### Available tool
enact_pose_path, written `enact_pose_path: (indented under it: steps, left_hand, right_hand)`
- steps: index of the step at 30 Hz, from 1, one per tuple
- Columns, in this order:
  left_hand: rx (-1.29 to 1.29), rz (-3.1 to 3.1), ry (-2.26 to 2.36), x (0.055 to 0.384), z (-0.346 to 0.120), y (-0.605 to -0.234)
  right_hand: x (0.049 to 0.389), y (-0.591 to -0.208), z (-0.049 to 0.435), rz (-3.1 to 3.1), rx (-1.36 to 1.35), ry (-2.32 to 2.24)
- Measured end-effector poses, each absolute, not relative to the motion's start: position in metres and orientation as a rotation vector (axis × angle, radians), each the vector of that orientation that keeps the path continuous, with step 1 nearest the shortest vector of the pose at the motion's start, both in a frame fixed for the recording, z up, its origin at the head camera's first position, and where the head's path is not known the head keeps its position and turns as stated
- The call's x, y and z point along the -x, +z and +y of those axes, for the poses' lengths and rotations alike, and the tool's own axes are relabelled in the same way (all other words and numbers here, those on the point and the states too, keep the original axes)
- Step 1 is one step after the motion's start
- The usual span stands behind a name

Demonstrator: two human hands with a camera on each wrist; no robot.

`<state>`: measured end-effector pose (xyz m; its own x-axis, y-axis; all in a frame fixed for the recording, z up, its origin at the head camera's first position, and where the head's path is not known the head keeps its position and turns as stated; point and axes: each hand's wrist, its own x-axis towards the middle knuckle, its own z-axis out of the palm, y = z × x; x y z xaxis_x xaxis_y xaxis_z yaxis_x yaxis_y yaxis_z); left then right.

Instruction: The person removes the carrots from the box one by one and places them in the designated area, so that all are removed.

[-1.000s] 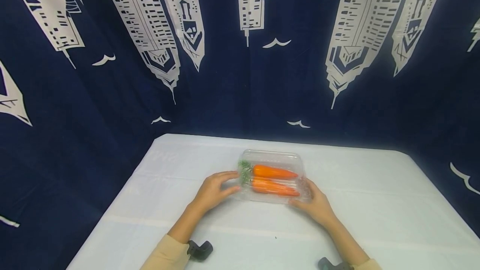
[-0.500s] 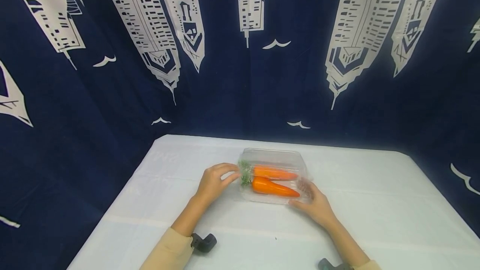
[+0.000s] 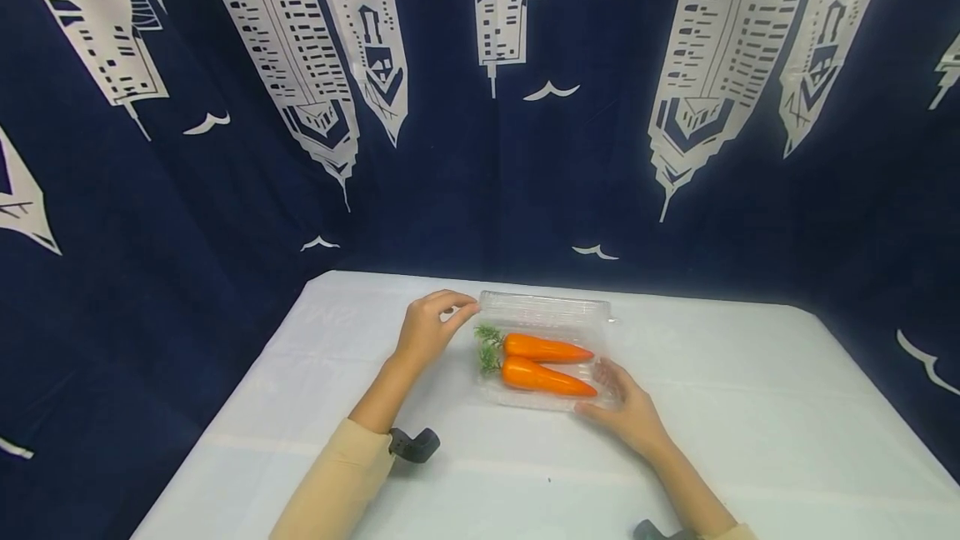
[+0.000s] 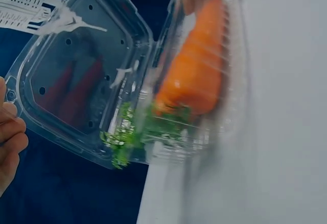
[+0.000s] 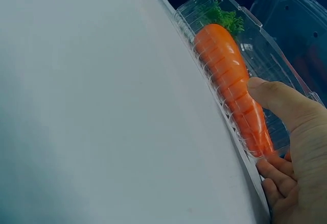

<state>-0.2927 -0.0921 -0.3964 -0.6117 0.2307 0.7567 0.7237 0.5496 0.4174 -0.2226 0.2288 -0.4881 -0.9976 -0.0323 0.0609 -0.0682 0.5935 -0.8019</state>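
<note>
Two orange carrots with green tops, a far carrot (image 3: 546,347) and a near carrot (image 3: 547,378), lie side by side in a clear plastic clamshell container (image 3: 517,400). Its hinged lid (image 4: 51,127) stands raised at the far side, with small round holes and faint carrot reflections in it. My left hand (image 3: 429,325) pinches the lid's left edge; in the left wrist view its fingers (image 4: 9,137) show at that edge. My right hand (image 3: 633,413) grips the container's right end, thumb (image 5: 278,99) on the near wall by the carrot tip. Some right fingers are hidden behind the plastic.
The container rests on a table with a white cover (image 3: 750,407). Behind the table hangs a dark blue cloth (image 3: 450,190) printed with white buildings and birds. Each wrist carries a dark camera mount, such as the left mount (image 3: 416,445).
My left hand has moved away from me and lifted the lid, which swung from over the carrots to upright at the back. My right hand has kept its hold on the container.
</note>
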Motion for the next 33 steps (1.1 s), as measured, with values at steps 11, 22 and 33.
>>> enact_pose_path:
  steps: [11, 22, 33]
  left_hand:
    - [0.669, -2.157, -1.048, 0.316, -0.082, -0.377]
    - [0.563, -2.199, -1.293, 0.342, -0.073, -0.368]
    - [0.459, -2.199, -1.415, 0.368, -0.064, -0.366]
  right_hand:
    - [0.223, -0.489, 0.230, -2.725, -0.132, 1.372]
    - [0.223, -0.487, 0.231, -2.753, -0.108, 1.368]
    - [0.222, -0.489, 0.231, -2.768, -0.090, 1.373]
